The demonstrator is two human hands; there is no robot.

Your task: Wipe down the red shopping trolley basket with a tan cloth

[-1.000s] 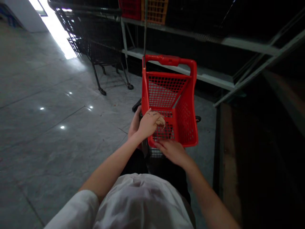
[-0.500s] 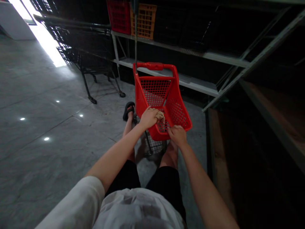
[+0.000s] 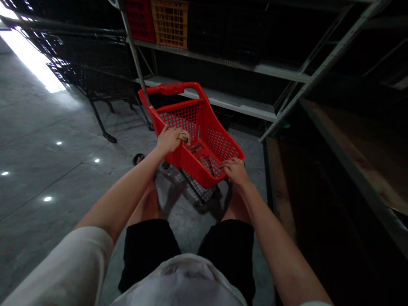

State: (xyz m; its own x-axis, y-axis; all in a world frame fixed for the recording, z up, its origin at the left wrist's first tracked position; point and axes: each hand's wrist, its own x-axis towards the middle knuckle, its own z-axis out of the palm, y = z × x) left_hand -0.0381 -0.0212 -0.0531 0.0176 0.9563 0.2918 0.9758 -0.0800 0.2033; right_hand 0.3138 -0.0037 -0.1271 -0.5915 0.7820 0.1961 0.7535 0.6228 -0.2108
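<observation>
A small red plastic shopping cart (image 3: 199, 170) with lattice sides stands between my legs, its handle at the far end. My left hand (image 3: 169, 139) is closed over its left rim, with a crumpled beige cloth (image 3: 184, 136) under the fingers. My right hand (image 3: 235, 169) grips the near right corner of the rim, fingers over the edge. A metal pole (image 3: 133, 51) rises from the left side by the handle. The dark wheeled frame shows below the basket.
Dark shopping carts (image 3: 95, 72) stand at the upper left. A metal shelf rack (image 3: 255, 109) with a yellow crate (image 3: 170, 23) and a red crate (image 3: 139, 20) is behind. A wooden-edged shelf (image 3: 357, 148) runs along the right.
The red cart has turned, its handle end swinging left. My left hand has moved left and up along with its rim and the cloth. My feet are wider apart.
</observation>
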